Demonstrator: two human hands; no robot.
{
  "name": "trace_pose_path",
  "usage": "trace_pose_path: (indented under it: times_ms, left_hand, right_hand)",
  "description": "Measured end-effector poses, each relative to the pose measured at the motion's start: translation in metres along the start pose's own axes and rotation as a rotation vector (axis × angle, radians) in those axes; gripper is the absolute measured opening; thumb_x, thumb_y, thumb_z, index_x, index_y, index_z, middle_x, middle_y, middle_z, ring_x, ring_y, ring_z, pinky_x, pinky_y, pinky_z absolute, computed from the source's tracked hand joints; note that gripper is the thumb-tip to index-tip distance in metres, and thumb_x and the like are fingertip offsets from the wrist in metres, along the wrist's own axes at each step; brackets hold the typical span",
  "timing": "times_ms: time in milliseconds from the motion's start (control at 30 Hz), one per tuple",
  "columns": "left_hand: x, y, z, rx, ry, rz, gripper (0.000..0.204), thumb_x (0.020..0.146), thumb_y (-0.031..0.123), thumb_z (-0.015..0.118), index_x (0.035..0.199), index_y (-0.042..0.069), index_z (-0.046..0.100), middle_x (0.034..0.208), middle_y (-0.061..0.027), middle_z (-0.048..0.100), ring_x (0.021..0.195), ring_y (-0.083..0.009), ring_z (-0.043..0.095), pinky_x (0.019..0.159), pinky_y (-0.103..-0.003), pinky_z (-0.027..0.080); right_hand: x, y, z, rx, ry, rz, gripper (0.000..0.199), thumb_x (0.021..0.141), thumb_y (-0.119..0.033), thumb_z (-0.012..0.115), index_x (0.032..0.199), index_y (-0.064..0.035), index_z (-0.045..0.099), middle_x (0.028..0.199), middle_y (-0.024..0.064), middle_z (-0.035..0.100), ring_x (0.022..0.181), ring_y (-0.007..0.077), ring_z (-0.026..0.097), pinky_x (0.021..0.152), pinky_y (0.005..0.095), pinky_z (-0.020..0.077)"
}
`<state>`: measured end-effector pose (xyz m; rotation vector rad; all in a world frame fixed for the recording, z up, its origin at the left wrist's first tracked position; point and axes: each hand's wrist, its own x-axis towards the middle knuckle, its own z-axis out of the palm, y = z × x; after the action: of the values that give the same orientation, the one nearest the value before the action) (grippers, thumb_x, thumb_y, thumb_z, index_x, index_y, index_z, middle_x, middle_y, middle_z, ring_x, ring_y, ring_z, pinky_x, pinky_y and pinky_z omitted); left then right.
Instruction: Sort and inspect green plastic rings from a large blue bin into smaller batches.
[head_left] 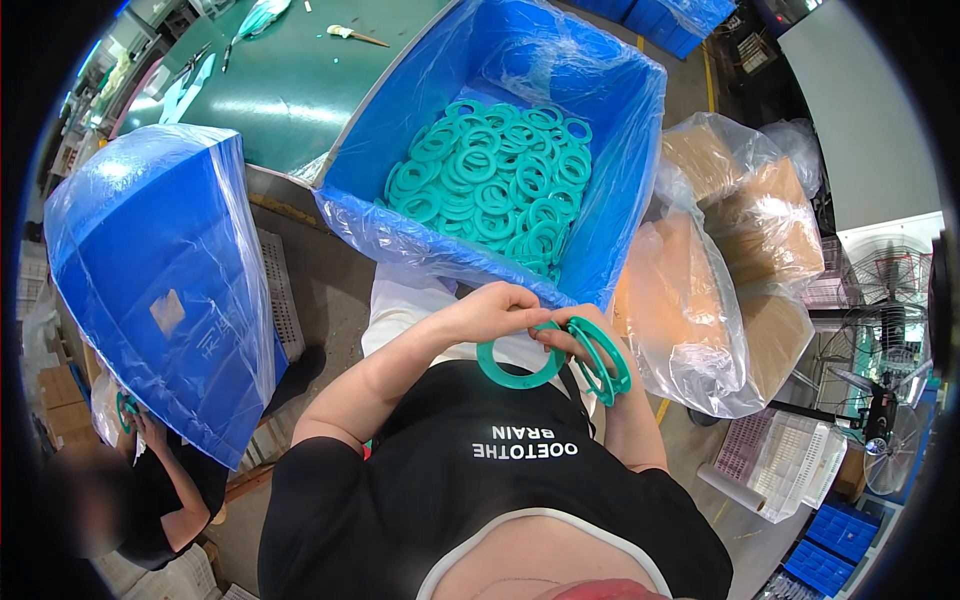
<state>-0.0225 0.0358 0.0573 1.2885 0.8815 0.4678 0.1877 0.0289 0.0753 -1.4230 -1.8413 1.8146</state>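
Note:
Close in front of my body, my left hand (495, 312) is closed, its fingertips pinching a flat teal plastic ring (488, 366) at its upper edge. Right beside it, my right hand (578, 332) is closed round a few more teal rings (602, 372), seen nearly edge-on. Fingertips of both hands meet near the single ring's top, so part of the grip is hidden. Just beyond my hands a blue bin (340, 215), lined with clear plastic film, holds a heap of similar teal rings (490, 175).
A green worktable (290, 90) at the far left bears a brush and scissors. Another film-covered blue bin (170, 280) stands left, with a co-worker (180, 490) behind it holding a teal ring. Bagged cardboard boxes (690, 320), crates and a fan (885, 410) are on the right.

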Motion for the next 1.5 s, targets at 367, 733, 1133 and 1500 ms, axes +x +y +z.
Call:
trace_pose_path:
  times_ms: [367, 733, 1133, 1500]
  left_hand:
    - [-0.005, -0.005, 0.01, 0.615, 0.278, 0.583, 0.014, 0.08, 0.017, 0.065, 0.083, 0.005, 0.059, 0.075, -0.0072, 0.053, 0.073, -0.023, 0.056, 0.061, -0.035, 0.044]
    - [0.003, -0.011, 0.014, 0.96, 0.356, 0.783, 0.013, 0.078, 0.015, 0.064, 0.072, 0.008, 0.054, 0.065, -0.0062, 0.047, 0.061, -0.0231, 0.054, 0.054, -0.033, 0.046]
    - [0.005, -0.016, -0.001, -0.472, 0.248, 0.008, 0.025, 0.097, 0.021, 0.046, 0.085, 0.002, 0.06, 0.062, 0.0053, 0.045, 0.049, -0.0016, 0.03, 0.047, -0.019, 0.03]
    - [0.006, -0.026, 0.004, -0.413, 0.177, -0.138, 0.023, 0.097, 0.023, 0.046, 0.081, 0.009, 0.055, 0.071, 0.0025, 0.053, 0.058, -0.0033, 0.042, 0.05, -0.019, 0.03]
  right_hand:
    - [-0.002, 0.003, -0.005, 0.131, -0.062, -0.012, 0.029, 0.079, -0.028, 0.07, 0.073, -0.0005, 0.065, 0.054, 0.0009, 0.052, 0.049, 0.0079, 0.048, 0.045, 0.0233, 0.0368]
    - [-0.004, 0.007, -0.01, 0.105, -0.066, -0.031, 0.028, 0.079, -0.028, 0.068, 0.07, -0.0014, 0.064, 0.054, 0.0018, 0.054, 0.049, 0.0093, 0.05, 0.046, 0.0255, 0.0385]
    - [-0.041, 0.05, -0.087, 1.083, 0.587, -0.755, 0.031, 0.095, -0.032, 0.051, 0.09, -0.0047, 0.063, 0.06, -0.0038, 0.046, 0.053, 0.0058, 0.041, 0.049, 0.0231, 0.0336]
    - [-0.034, 0.017, -0.232, 0.244, 0.886, -0.525, 0.023, 0.095, -0.021, 0.05, 0.102, -0.0042, 0.064, 0.064, -0.0037, 0.053, 0.053, 0.0072, 0.043, 0.049, 0.0217, 0.0328]
